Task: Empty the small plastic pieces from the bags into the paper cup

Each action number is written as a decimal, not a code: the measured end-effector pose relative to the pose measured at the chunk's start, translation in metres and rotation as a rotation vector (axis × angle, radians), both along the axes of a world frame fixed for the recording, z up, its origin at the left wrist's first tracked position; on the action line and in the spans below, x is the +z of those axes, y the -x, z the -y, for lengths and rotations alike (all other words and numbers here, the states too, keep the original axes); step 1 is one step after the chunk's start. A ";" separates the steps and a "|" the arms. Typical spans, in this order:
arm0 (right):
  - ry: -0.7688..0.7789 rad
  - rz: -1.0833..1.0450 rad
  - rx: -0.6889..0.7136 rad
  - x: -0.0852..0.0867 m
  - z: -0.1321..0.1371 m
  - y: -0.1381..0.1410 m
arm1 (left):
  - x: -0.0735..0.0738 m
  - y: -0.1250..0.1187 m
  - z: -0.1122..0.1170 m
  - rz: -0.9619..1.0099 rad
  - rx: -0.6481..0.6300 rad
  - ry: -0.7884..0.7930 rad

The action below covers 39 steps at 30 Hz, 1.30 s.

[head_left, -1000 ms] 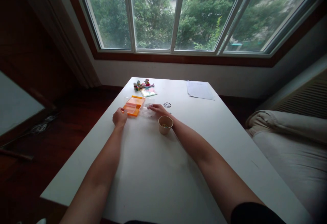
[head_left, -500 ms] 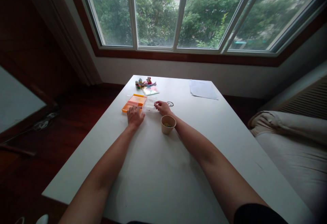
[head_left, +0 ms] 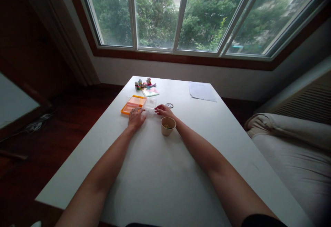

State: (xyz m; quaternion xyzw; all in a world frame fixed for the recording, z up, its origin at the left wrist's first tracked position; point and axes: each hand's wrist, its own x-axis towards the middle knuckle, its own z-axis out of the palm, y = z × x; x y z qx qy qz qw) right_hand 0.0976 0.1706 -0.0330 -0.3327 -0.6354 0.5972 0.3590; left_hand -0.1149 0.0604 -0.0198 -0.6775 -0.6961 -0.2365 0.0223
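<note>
An orange compartment box (head_left: 134, 100) lies opened out on the white table, its clear lid (head_left: 150, 102) folded flat to the right. Over the box's near edge rests my left hand (head_left: 137, 117), fingers spread and nothing seen in them. At the lid's right edge is my right hand (head_left: 164, 110), its fingers stretched out loosely and apart, with nothing visible between them. A tan paper cup (head_left: 168, 130) stands upright beside my right wrist, with small pieces at its bottom that are too small to name.
Small colourful figurines (head_left: 140, 84) and a flat patterned card (head_left: 150, 91) sit at the far left of the table (head_left: 155, 171). Sheets of paper (head_left: 201, 91) lie at the far right. A dark ring-shaped item (head_left: 169, 105) is just behind my right hand.
My right hand's fingers have loosened from a pinch and lowered slightly at the lid's edge. The left hand stays by the box. The whole view has shifted a little.
</note>
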 end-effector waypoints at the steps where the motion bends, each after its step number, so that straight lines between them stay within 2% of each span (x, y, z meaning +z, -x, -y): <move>1: 0.040 -0.013 0.017 0.003 0.003 0.001 | 0.000 0.000 0.000 0.004 0.012 -0.003; 5: 0.192 -0.076 0.107 0.014 0.011 -0.004 | 0.003 0.001 0.003 0.024 0.051 -0.003; 7: 0.216 -0.090 0.101 0.016 0.017 -0.015 | 0.003 0.002 0.004 0.022 0.045 -0.002; 13: 0.168 -0.149 -0.197 0.003 0.051 -0.056 | 0.005 0.002 0.007 0.003 0.009 -0.015; 15: 0.123 -0.159 -0.237 0.001 0.063 -0.068 | 0.005 0.002 0.008 0.009 0.026 -0.011; 17: 0.103 -0.150 -0.181 0.005 0.074 -0.079 | 0.006 0.002 0.009 0.015 0.063 -0.015; 23: 0.124 -0.067 0.187 0.032 0.105 -0.107 | 0.005 0.003 0.010 0.018 0.142 0.014; 28: 0.098 -0.021 0.373 0.043 0.118 -0.104 | 0.002 0.006 0.008 -0.006 0.162 0.024; 30: 0.028 -0.009 0.382 0.043 0.121 -0.095 | 0.001 0.009 0.007 -0.010 0.170 -0.003; 35: -0.141 0.078 0.300 0.041 0.121 -0.078 | -0.002 0.018 0.006 -0.004 0.234 -0.037; 39: -0.269 0.105 0.235 0.039 0.116 -0.072 | -0.004 0.022 0.002 0.006 0.219 -0.056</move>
